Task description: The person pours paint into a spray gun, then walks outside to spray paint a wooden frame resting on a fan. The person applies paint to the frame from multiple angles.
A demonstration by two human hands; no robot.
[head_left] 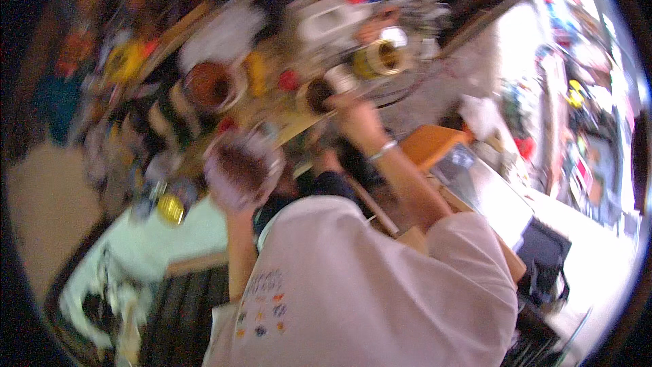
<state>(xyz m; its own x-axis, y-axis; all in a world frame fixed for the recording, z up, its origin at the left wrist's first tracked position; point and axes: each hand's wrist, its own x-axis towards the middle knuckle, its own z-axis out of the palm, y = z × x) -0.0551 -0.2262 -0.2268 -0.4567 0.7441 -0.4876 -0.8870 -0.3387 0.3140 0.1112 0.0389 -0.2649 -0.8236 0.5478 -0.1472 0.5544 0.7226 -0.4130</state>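
On the left, a round tub [243, 168] with a pale, purplish, see-through wall and brown contents tilts toward me. My left hand [236, 205] grips it from the near side, the fingers mostly hidden behind it. My right hand [358, 122], a band at its wrist, reaches over the bench. Its fingertips are at a small round pot [318, 97] with a dark inside and a whitish piece [341, 79]. Motion smears those fingers, so whether they touch or hold either is unclear.
On the cluttered bench stand a brown-mouthed pot [209, 86], a yellowish tin [384, 58], a red round thing [288, 80] and a white tray [331, 22]. An orange-brown panel [432, 147] juts out at right. A yellow-topped jar [171, 208] sits near my left side.
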